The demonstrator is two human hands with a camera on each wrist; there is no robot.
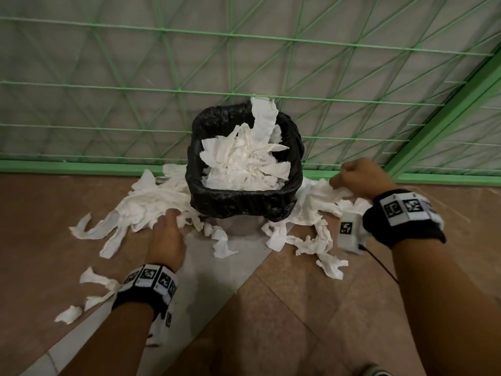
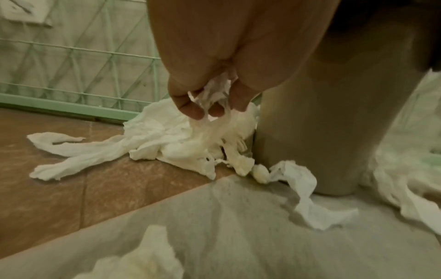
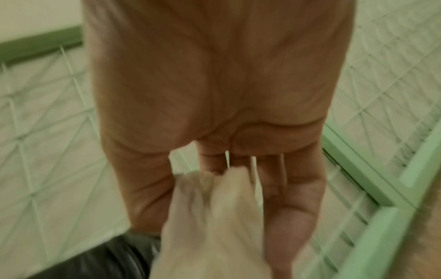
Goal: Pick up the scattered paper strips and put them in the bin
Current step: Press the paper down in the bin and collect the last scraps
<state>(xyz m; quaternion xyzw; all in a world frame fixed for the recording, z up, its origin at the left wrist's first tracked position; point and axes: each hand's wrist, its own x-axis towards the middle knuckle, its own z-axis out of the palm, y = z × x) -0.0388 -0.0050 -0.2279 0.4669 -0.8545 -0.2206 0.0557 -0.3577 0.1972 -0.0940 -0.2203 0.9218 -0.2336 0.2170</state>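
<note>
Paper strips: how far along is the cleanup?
Roughly midway. Done: the bin already holds a heap of strips. In hand: the left hand pinches a bunch from the left pile; the right hand grips another. Left: loose strips all round the bin's base.

- The bin (image 1: 244, 202) mouth is heaped with paper strips (image 1: 244, 158); only its rim edges are left uncovered.
- Passage behind the bin is closed by the green wire fence (image 1: 325, 77).
- Bare floor (image 1: 271, 308) is left open nearer the person.
</note>
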